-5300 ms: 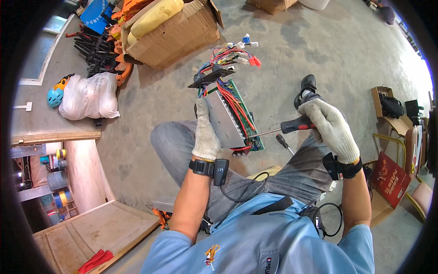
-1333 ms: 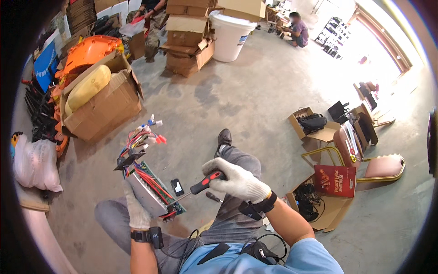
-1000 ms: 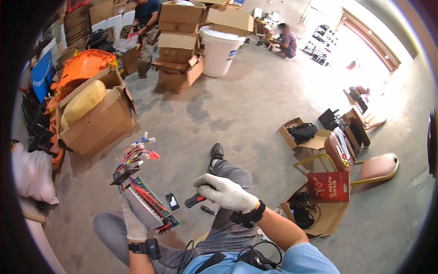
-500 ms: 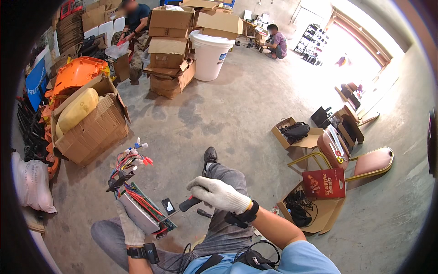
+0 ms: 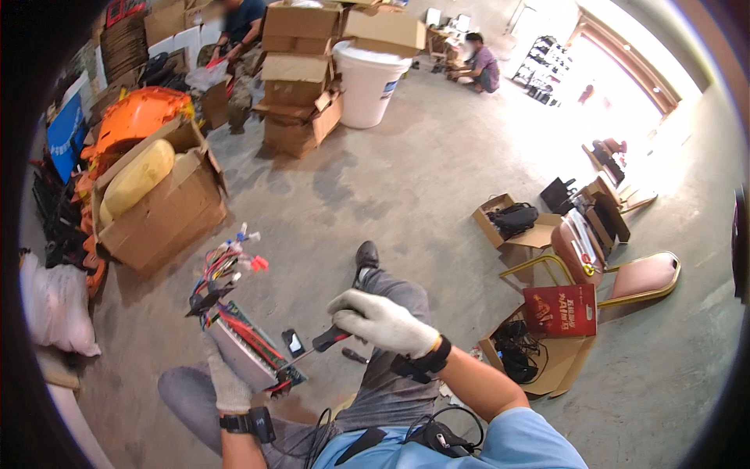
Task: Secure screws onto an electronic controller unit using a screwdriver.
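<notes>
Gloved in white, my left hand (image 5: 229, 383) grips a circuit board module (image 5: 248, 352) with a flat grey metal side and a green board, held tilted over my bent leg. Red wires run along the board, and a bundle of coloured wires with plug connectors (image 5: 226, 266) spreads from its far end. My right hand (image 5: 383, 319), also in a white glove, is closed round the black and red handle of a screwdriver (image 5: 330, 338). Its shaft slants down left to the module's near right end, by the red wires. Whether the tip touches a screw is too small to tell.
On the floor beyond the module lie a small black object with a pale label (image 5: 293, 342) and a dark handle-like piece (image 5: 355, 356). An open carton (image 5: 164, 227) stands at left. Right are a red box (image 5: 559, 310), a cable carton (image 5: 570, 371) and chairs (image 5: 644, 281). Two people work farther back.
The whole view has shifted slightly, moving the scene a little to the right. My hands keep the same hold on the module and screwdriver, whose tip stays at the board's near end.
</notes>
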Demonstrator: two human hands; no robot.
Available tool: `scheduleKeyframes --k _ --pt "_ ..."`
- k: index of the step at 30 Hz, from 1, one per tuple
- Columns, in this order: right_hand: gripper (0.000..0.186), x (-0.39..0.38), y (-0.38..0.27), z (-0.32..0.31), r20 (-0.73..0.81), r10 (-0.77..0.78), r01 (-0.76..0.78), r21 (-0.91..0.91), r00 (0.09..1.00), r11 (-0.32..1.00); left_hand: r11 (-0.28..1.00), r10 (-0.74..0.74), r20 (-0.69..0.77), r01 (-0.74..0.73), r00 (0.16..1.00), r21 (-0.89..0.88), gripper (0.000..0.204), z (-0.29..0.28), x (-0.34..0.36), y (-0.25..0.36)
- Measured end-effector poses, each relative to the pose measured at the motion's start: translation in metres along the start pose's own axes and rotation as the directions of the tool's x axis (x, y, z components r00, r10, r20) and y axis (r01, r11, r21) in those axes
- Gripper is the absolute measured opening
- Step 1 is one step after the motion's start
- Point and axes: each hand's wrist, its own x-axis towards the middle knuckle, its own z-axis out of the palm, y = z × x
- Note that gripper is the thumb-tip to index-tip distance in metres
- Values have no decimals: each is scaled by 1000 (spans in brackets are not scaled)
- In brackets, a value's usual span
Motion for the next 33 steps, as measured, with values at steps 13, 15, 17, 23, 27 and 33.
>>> scheduleKeyframes --k 13,15,17,23,27,33 --pt "27 0 -20 -7 -3 223 -223 65 975 973 992 -125 142 121 982 36 90 32 -10 13" --pt "26 1 -11 -5 -19 100 -98 97 995 990 993 -118 144 114 983 34 91 31 -9 13" --pt "27 0 -9 -8 -22 76 -74 86 997 994 992 -122 133 120 984 23 91 31 -8 11" --pt "30 -5 -8 -10 -88 -8 10 30 996 999 989 -138 149 143 979 -26 78 51 -17 10" --pt "30 -4 10 -11 -57 -134 128 -89 989 988 989 -123 261 139 957 -42 56 24 -10 7" --pt "32 3 3 -3 70 117 -125 120 991 985 992 -81 96 89 992 -84 76 -12 10 -3"
